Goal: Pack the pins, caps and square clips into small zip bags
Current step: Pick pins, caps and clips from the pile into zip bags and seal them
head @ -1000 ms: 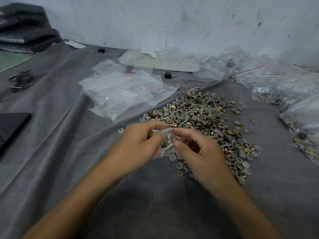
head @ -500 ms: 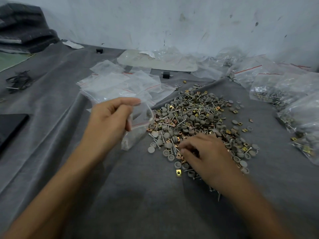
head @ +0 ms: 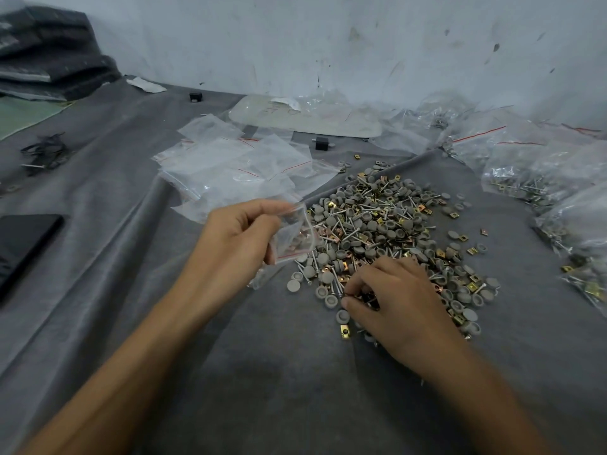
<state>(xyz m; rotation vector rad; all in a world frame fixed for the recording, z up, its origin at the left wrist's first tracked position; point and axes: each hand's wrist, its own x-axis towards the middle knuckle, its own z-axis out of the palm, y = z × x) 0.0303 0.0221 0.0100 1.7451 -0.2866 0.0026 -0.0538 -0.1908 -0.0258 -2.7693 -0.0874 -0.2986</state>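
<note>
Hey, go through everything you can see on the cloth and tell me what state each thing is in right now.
Small zip bag, held off the cloth, pinched by the left hand.
Right hand, fingers curled, pinching parts at the pile's near edge.
Pile of pins, caps and clips, loose, unpacked.
Spare zip bags, empty, lying flat.
Filled bags, holding parts, at the right.

No words or numbers can be read here. The big flat clear sheet (head: 305,121) by the wall has faint red scribbles on it, too pale and blurry to make out. The small zip bags (head: 236,165) show only thin red lines.
</note>
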